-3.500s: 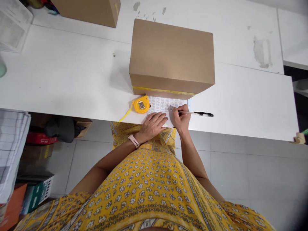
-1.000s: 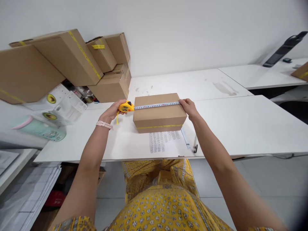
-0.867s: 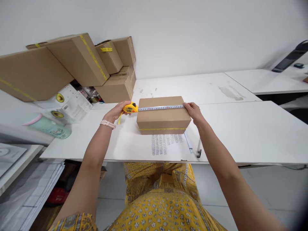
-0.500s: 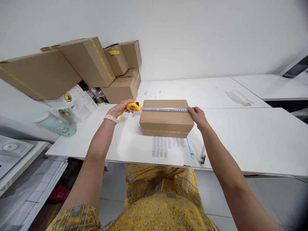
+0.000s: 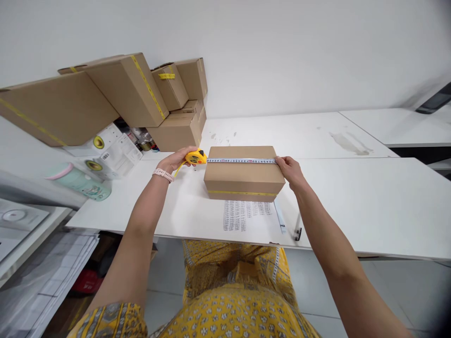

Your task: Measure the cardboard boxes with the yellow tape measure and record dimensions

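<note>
A closed brown cardboard box (image 5: 243, 174) sits on the white table, with a yellow strip along its front side. My left hand (image 5: 178, 159) is closed around a yellow tape measure (image 5: 196, 157) just off the box's left edge. The white blade (image 5: 236, 160) runs lengthwise across the box top. At the right edge, my right hand (image 5: 289, 170) pinches the blade's end against the box. Part of a printed sheet (image 5: 243, 217) shows in front of the box, its back part hidden beneath it.
Several cardboard boxes (image 5: 123, 89) are stacked at the back left. A mint tumbler (image 5: 82, 183) with a pink rim leans or lies near them, beside white boxes with avocado pictures (image 5: 109, 155). A pen (image 5: 298, 230) lies by the table's front edge (image 5: 218, 238).
Almost nothing differs. The tape case and both hands hold the same place, with only a very slight shift of the view.
</note>
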`<state>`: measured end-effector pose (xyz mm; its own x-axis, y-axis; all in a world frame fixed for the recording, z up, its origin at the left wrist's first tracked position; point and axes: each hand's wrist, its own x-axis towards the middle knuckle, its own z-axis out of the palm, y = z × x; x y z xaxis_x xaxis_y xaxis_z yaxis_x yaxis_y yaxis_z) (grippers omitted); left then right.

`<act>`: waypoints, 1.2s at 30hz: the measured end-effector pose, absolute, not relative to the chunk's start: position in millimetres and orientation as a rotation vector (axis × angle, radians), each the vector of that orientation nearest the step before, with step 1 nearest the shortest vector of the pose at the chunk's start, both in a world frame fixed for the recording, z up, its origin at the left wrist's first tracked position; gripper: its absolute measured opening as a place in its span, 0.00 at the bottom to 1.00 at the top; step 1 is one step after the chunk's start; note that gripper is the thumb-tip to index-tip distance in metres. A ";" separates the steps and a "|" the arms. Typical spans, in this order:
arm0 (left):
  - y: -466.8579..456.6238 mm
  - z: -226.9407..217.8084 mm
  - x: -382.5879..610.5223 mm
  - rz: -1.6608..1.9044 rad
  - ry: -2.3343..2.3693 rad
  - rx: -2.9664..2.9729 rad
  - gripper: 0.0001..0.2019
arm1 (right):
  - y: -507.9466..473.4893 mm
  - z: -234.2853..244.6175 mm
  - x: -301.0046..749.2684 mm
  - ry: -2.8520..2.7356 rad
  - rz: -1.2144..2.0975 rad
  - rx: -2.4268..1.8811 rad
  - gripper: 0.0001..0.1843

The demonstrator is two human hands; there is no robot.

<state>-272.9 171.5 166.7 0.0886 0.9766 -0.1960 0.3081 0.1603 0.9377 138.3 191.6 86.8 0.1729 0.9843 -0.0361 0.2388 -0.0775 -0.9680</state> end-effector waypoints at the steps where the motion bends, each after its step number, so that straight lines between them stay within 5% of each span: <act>1: 170.8 167.0 -273.2 0.823 1.416 1.340 0.22 | 191.6 87.0 138.1 -1.229 0.998 -1.506 0.17; 19: 170.4 156.4 -276.7 0.825 1.404 1.346 0.25 | 193.8 92.0 138.3 -1.407 0.804 -1.624 0.22; 27: 108.9 192.7 -255.4 0.746 1.289 1.476 0.28 | 197.0 111.2 143.6 -1.444 0.694 -1.589 0.19; 32: 16.6 147.2 -183.4 0.557 0.879 1.138 0.35 | 209.7 132.0 125.7 -1.567 0.671 -1.350 0.16; 36: -16.4 98.9 -107.1 0.817 0.754 0.850 0.34 | 238.8 144.9 90.7 -1.845 0.710 -1.354 0.16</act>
